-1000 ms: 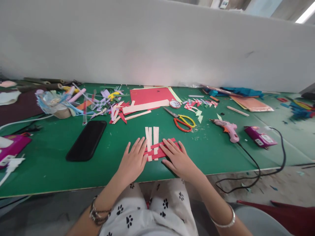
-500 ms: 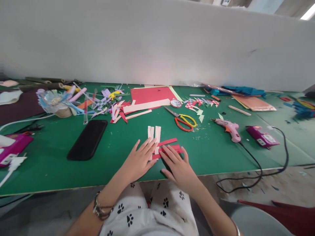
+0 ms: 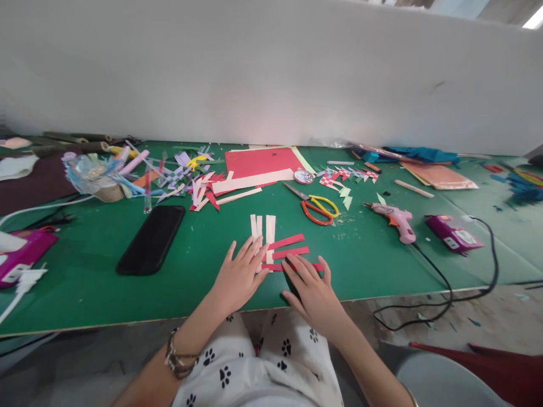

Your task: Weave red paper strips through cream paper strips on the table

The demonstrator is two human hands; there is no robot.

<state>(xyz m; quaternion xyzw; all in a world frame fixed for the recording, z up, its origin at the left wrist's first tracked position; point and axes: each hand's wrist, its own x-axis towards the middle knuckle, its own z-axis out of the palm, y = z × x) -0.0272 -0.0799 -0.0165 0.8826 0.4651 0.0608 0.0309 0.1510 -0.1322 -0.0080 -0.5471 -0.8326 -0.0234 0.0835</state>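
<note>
Pale pink paper strips (image 3: 270,229) run away from me on the green table, and red paper strips (image 3: 291,252) cross them, reaching out to the right. Where they cross, the strips appear woven. My left hand (image 3: 241,271) lies flat with spread fingers over the left side of the crossing, covering part of it. Resting on the right part of the lowest red strip are the fingertips of my right hand (image 3: 309,285), its fingers stretched out. Neither hand grips anything.
Beyond the strips lie scissors (image 3: 316,206) with red and yellow handles. A black phone (image 3: 151,240) is on the left; a pink glue gun (image 3: 394,220) with its cord is on the right. Paper scraps (image 3: 207,192) and a red sheet (image 3: 258,162) lie farther back.
The red strips have fanned apart, with the lowest now reaching farther right under my right hand. My right hand has shifted slightly right; the left stays over the crossing.
</note>
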